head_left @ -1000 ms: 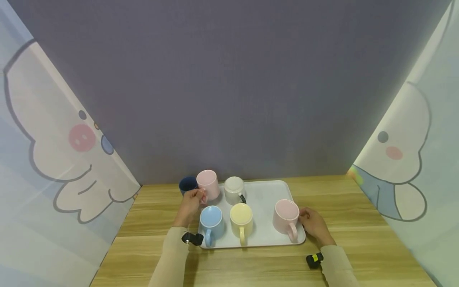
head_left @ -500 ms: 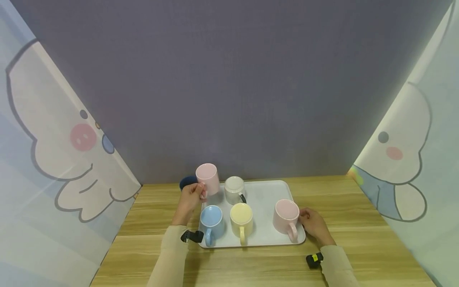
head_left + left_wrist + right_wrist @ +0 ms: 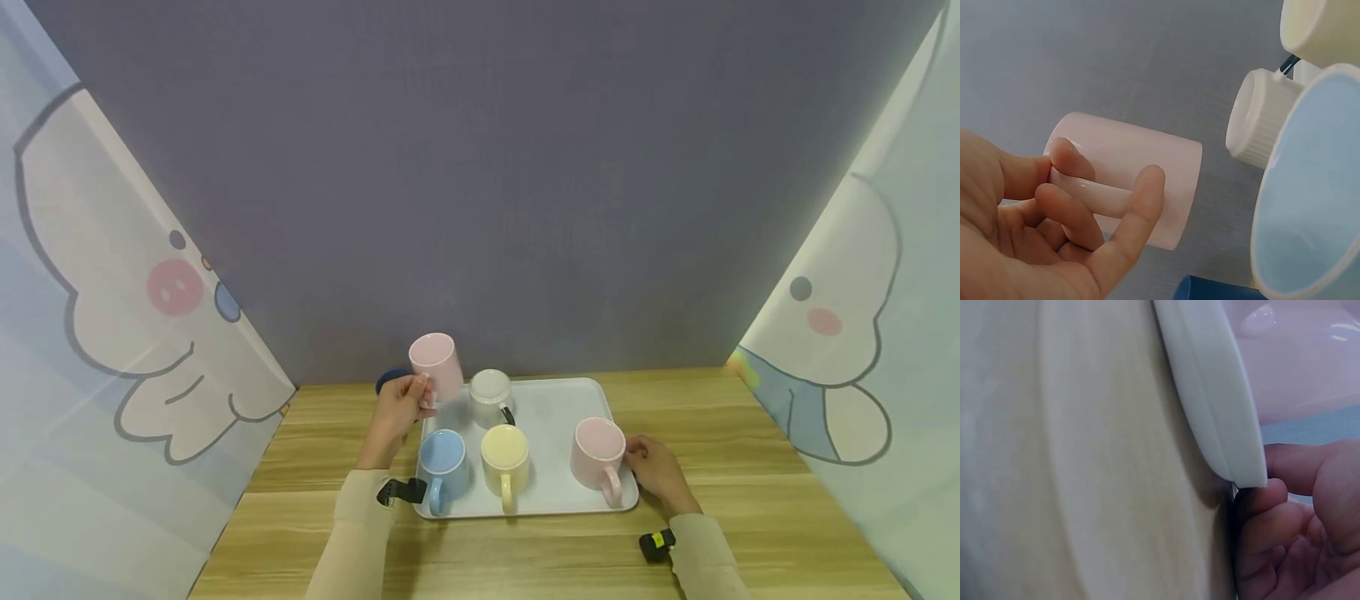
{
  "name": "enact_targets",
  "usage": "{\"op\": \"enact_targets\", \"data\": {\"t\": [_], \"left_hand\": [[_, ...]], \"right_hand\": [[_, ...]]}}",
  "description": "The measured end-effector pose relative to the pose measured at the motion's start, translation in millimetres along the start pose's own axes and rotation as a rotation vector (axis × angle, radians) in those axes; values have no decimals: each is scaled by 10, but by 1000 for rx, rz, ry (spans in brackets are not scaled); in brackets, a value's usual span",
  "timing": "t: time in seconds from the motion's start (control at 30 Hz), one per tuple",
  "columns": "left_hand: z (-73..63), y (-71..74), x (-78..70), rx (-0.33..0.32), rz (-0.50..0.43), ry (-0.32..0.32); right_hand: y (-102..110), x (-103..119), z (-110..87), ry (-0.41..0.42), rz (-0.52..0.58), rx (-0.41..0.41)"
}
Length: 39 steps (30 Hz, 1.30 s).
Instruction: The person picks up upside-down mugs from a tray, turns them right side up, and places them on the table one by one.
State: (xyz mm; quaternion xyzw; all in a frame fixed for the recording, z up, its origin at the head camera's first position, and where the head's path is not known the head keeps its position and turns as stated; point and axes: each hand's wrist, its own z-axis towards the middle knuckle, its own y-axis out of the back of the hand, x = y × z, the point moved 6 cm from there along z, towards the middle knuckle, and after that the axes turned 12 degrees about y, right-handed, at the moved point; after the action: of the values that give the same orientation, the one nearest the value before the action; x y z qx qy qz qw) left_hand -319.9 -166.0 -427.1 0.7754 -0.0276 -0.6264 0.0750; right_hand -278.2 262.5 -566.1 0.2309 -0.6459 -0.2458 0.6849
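My left hand pinches the handle of a pink mug, raised above the back left corner of the white tray. In the left wrist view, the thumb and fingers close on the handle of this mug. My right hand grips the tray's right edge, beside a second pink mug standing on the tray. The right wrist view shows thumb and fingers at the tray rim. Also on the tray are a light blue mug, a yellow mug and a white mug.
A dark blue cup stands behind my left hand, mostly hidden, off the tray's left side. The tray lies on a wooden table. A grey panel rises at the back, with printed cloth walls at both sides.
My left hand has lifted the pink mug higher from near the tray's back left corner, and it now covers more of the dark blue cup. The right hand has stayed in place.
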Motion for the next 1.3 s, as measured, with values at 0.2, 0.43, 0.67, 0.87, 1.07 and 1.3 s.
{"op": "enact_targets", "data": {"t": [0.2,0.43,0.67,0.87,1.07,1.3], "left_hand": [[-20,-3,-29,-6,17,-1],[-4,-5,9,-4,13,-4],[-18,-49,61,62,-26,1],[-8,-72,131,123,-123,0],[0,-77,210,161,-254,17],[-6,-130,288,243,-500,-24]], "right_hand": [[3,16,-5,2,-3,-5],[9,40,-5,1,-21,14],[11,36,-1,-2,-30,20],[10,30,-6,-9,-13,13],[10,35,-20,-6,-7,8],[6,35,-25,10,-7,5]]}}
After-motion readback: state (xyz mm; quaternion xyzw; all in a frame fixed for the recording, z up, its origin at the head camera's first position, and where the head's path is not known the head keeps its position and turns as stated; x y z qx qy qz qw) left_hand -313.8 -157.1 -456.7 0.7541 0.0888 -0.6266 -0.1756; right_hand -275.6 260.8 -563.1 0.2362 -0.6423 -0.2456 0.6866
